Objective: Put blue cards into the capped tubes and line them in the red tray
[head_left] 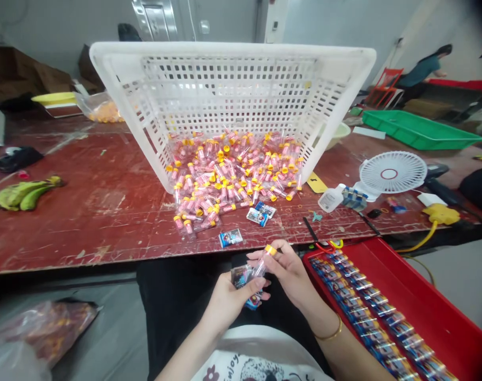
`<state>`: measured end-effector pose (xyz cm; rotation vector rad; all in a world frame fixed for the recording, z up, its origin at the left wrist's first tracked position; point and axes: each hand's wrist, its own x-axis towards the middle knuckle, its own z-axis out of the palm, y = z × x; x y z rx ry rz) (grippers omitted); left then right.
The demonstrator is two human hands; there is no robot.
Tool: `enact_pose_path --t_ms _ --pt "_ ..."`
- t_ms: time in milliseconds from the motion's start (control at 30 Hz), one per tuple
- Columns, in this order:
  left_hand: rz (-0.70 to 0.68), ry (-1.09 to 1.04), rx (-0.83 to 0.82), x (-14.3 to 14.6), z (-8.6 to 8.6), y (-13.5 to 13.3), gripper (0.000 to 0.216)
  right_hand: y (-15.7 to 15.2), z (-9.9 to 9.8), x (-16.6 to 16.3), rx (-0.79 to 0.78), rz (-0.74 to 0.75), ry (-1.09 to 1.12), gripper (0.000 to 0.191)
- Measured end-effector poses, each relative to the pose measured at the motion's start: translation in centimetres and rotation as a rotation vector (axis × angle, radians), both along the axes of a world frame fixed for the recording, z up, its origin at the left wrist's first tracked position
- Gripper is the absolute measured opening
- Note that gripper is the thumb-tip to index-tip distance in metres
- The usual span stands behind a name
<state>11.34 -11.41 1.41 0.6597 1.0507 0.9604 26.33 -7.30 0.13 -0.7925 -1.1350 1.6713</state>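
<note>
Above my lap, my left hand (236, 296) is closed round a few small blue-and-black printed packets (241, 275). My right hand (286, 267) pinches a small clear tube (260, 267) by its yellow cap (270, 250); the tube's lower end reaches to the packets at my left thumb. On the table edge in front lie a loose printed packet (230, 238) and two more overlapping packets (260, 213). Behind them a white plastic crate (233, 50), tipped on its side, spills a heap of pink-filled tubes with yellow caps (229, 174) onto the table.
At right, a red tray (416, 286) holds rows of packets. Further along the red table (106, 211) are a white fan (392, 172), a white bottle (331, 198), a yellow power socket (440, 214) and a green tray (419, 132). Bananas (24, 194) lie left. A person (424, 69) works behind.
</note>
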Motion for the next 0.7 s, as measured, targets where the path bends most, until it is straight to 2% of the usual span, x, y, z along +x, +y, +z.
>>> enact_pose_path --t_ms 100,200,233,300,333,367,500,700 --pt "-0.008 -0.097 -0.101 0.3 0.0 0.1 0.039 0.2 -0.3 0.4 -0.010 0.047 -0.049 0.023" --pt "0.008 -0.229 -0.184 0.7 0.0 0.7 0.035 -0.2 0.1 0.7 0.159 0.128 -0.195 0.025" --pt "0.027 -0.270 -0.192 0.9 0.0 0.9 0.031 -0.5 0.3 0.7 0.239 0.145 -0.255 0.035" --pt "0.075 -0.329 -0.199 1.3 0.2 1.3 0.025 -1.2 0.6 0.5 0.354 0.143 -0.368 0.066" --pt "0.096 -0.344 -0.201 1.4 0.3 1.4 0.024 -1.5 0.6 0.4 0.376 0.123 -0.417 0.077" --pt "0.105 -0.350 -0.203 1.6 0.3 1.4 0.025 -1.8 0.5 0.2 0.378 0.083 -0.459 0.078" --pt "0.069 -0.278 -0.165 1.6 0.3 0.6 0.033 -2.4 0.1 -0.1 0.372 -0.045 -0.534 0.056" --pt "0.134 -0.211 -0.152 1.9 0.0 -0.6 0.035 -2.5 0.0 -0.1 0.409 -0.078 -0.492 0.058"
